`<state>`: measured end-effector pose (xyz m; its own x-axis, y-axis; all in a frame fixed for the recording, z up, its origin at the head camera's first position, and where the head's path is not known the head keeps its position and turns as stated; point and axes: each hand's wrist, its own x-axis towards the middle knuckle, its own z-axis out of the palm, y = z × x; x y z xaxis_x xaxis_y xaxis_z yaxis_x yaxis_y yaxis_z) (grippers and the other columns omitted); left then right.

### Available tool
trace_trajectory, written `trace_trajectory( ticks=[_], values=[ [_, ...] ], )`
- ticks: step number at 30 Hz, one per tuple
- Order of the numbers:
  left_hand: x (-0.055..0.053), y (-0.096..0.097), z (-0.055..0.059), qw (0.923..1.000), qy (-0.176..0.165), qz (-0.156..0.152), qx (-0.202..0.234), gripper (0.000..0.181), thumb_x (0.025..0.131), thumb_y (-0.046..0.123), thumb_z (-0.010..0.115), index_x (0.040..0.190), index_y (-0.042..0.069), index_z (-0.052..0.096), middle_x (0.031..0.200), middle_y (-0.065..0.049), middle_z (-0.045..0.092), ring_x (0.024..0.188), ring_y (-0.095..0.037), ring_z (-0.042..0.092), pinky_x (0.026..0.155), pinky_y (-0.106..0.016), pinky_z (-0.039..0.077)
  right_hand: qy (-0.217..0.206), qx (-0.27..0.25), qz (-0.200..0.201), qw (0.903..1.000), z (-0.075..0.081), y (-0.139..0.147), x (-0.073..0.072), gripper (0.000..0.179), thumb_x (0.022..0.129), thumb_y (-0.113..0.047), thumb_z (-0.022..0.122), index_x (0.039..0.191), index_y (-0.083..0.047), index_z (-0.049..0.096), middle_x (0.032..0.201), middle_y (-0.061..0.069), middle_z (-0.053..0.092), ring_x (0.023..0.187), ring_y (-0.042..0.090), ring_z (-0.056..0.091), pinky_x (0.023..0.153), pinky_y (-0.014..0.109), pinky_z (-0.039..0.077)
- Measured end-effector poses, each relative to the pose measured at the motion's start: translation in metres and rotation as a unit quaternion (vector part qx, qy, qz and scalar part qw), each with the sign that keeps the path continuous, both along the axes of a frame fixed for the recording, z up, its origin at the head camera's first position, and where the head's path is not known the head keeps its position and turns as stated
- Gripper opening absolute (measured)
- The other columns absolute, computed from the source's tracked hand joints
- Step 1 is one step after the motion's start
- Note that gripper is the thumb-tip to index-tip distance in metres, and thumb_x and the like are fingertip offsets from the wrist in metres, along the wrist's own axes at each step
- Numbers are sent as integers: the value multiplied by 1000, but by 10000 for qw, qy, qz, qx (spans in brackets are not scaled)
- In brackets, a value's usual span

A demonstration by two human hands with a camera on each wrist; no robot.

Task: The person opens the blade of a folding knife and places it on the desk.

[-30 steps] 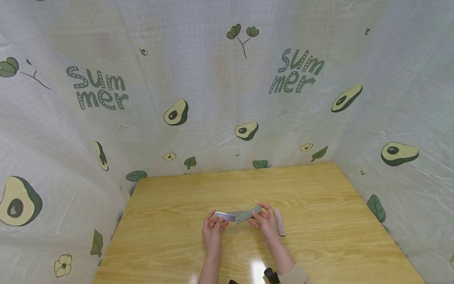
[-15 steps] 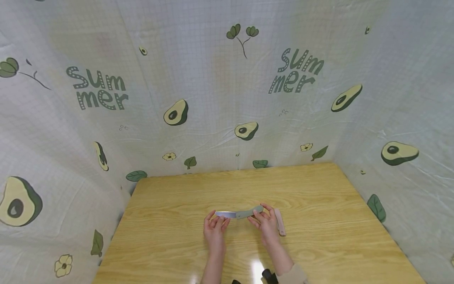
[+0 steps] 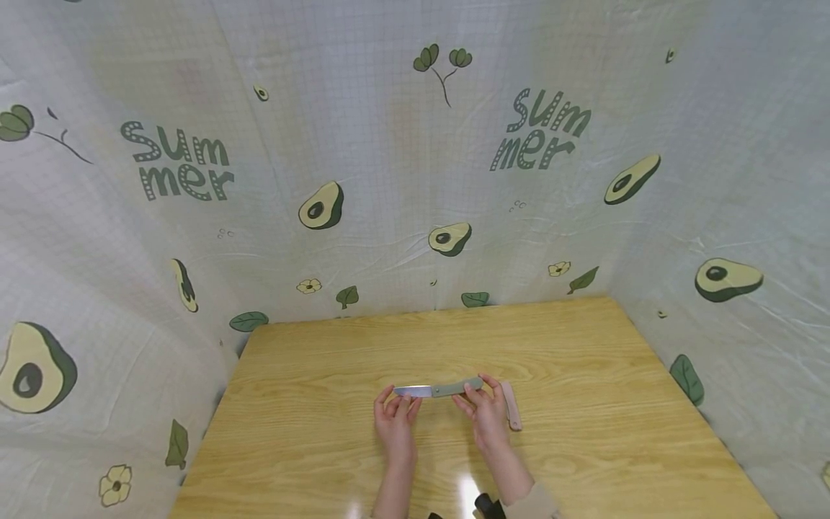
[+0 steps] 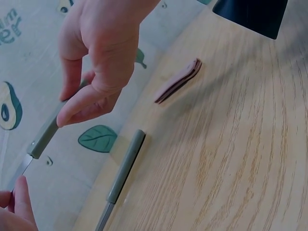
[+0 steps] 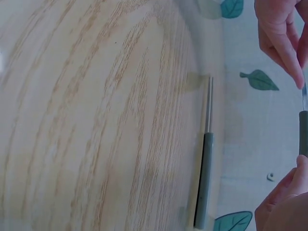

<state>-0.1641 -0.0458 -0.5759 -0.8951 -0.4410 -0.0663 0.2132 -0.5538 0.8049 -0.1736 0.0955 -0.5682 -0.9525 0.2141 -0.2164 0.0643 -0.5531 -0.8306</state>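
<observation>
My left hand pinches the silver blade of a folding knife between thumb and fingertips. My right hand holds the end of its grey-green handle. The knife is unfolded, nearly level and raised off the table. Beneath it, a second grey-green folding knife lies opened out on the wood; the raised one covers it in the head view. The right wrist view shows this lying knife with its blade pointing away. Just right of my right hand, a pink folding knife rests with its blade folded in.
The wooden table extends to both sides of my hands. A pale cloth printed with avocados and leaves hangs behind and along the sides. A black device sits by the right wrist.
The raised knife has turned from a slant to nearly level, now covering the lying knife whose handle showed behind it. Both hands have shifted slightly to the right, keeping their hold.
</observation>
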Motion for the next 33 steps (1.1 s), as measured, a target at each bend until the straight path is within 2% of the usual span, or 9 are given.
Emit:
trace_trajectory(
  ticks=[7, 12, 16, 24, 28, 33],
  values=[
    [1, 4, 0, 9999, -39, 100, 70, 33, 90, -8, 61, 119, -3, 45, 87, -10, 55, 81, -15, 64, 84, -33, 59, -101, -189, -177, 9996, 0, -2, 0, 42, 99, 2, 50, 134, -2, 28, 103, 7, 54, 90, 15, 65, 91, 36, 56],
    [1, 5, -1, 9999, -61, 151, 17, 32, 92, -11, 56, 120, -5, 43, 86, -9, 55, 81, -15, 65, 83, -33, 60, -101, -227, -208, 9995, -1, -3, 0, 43, 98, 2, 51, 134, -2, 28, 101, 6, 56, 89, 15, 66, 91, 37, 56],
    [2, 4, -3, 9998, -19, 200, -18, 34, 91, -10, 58, 121, -6, 41, 87, -11, 54, 81, -16, 66, 82, -33, 60, -30, -246, -128, 9996, -1, -3, 1, 43, 98, 1, 53, 134, -3, 30, 103, 6, 54, 89, 14, 66, 92, 37, 56],
    [3, -1, -6, 9994, 6, 350, 64, 38, 92, -12, 56, 124, -9, 36, 85, -6, 56, 79, -14, 67, 81, -31, 60, 141, -155, 178, 9996, -2, -3, 6, 45, 100, -6, 53, 139, -1, 31, 110, 8, 51, 93, 12, 63, 97, 34, 53],
    [5, -4, -5, 9991, -53, 412, 13, 38, 93, -10, 55, 125, -8, 34, 86, -7, 56, 79, -14, 67, 81, -30, 60, 133, -96, 219, 9996, -4, 0, 7, 42, 101, -10, 53, 138, 0, 36, 107, 4, 56, 92, 11, 62, 95, 31, 54],
    [7, -6, -6, 9990, -160, 418, 4, 39, 93, -10, 55, 126, -8, 34, 86, -6, 57, 79, -14, 67, 81, -30, 60, 26, -51, -23, 10000, -5, 4, 6, 32, 99, -6, 55, 128, 0, 42, 97, 1, 59, 85, 10, 63, 85, 25, 58]
  ],
)
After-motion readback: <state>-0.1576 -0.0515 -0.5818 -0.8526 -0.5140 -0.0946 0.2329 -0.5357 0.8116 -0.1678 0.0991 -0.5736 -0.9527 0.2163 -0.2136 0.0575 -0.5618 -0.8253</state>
